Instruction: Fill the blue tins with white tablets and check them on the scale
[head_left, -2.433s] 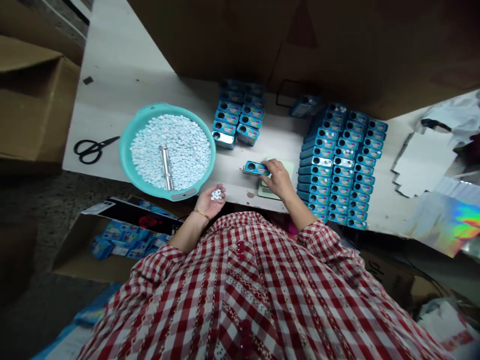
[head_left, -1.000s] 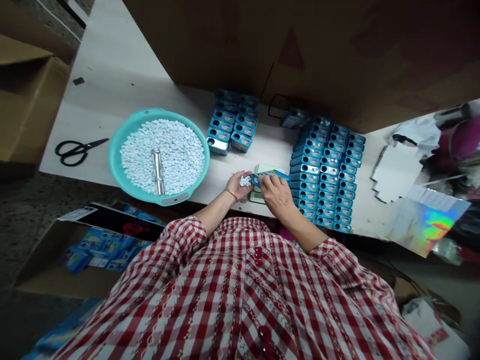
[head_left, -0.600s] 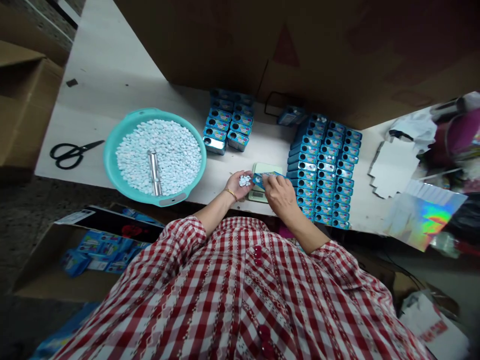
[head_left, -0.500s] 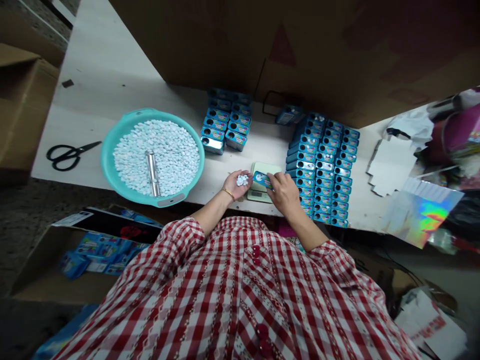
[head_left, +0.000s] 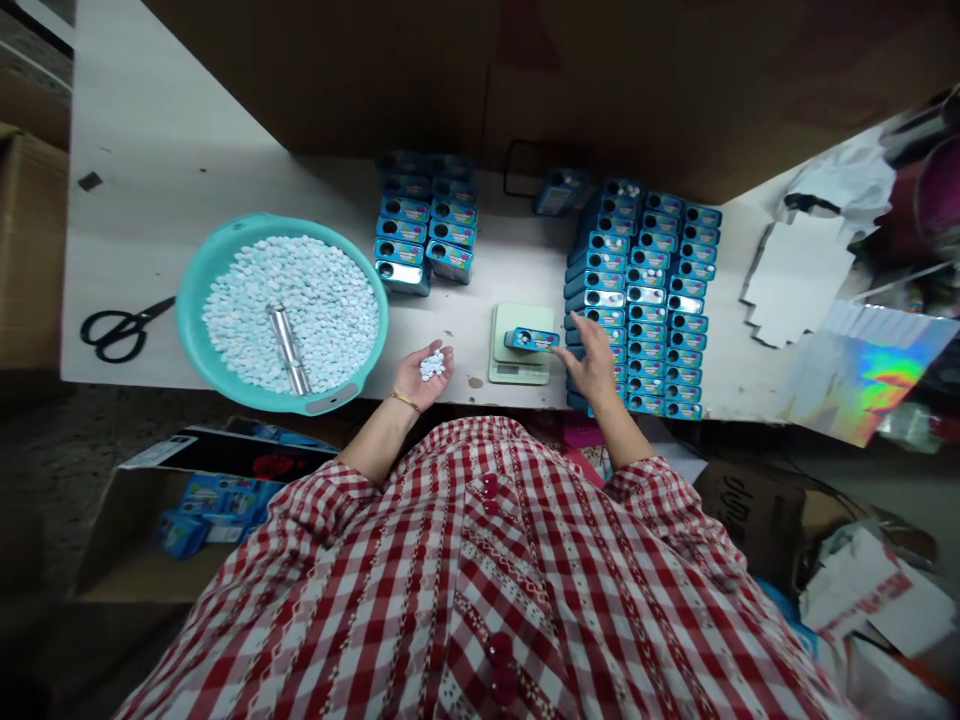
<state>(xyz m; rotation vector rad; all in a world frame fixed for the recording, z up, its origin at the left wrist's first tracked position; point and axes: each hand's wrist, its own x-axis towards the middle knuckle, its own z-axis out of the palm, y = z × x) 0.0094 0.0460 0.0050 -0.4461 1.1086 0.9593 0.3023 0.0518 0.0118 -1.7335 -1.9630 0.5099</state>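
A small heap of white pellets (head_left: 433,365) lies in the cupped palm of my left hand (head_left: 422,377), just right of the turquoise basin (head_left: 195,320). The basin holds many more such pellets and a metal cylinder (head_left: 288,350). One blue box (head_left: 532,340) rests on the pale green scale (head_left: 517,374). Beside its right end, my right hand (head_left: 592,362) has thumb and fingers apart and holds nothing. Rows of blue boxes (head_left: 646,318) stand beyond that hand. A smaller group of blue boxes (head_left: 426,225) stands behind the scale to the left.
Black scissors (head_left: 120,333) lie left of the basin on the white table (head_left: 142,220). A large cardboard box (head_left: 420,80) occupies the back. White cut card (head_left: 799,275) and a shiny holographic sheet (head_left: 862,375) are at the right. Below the left edge, an open carton (head_left: 127,560) holds blue packs.
The blue box that my right hand held is now on the scale, released. My left hand has moved left, away from the scale, with its pellets. The whole view has shifted somewhat.
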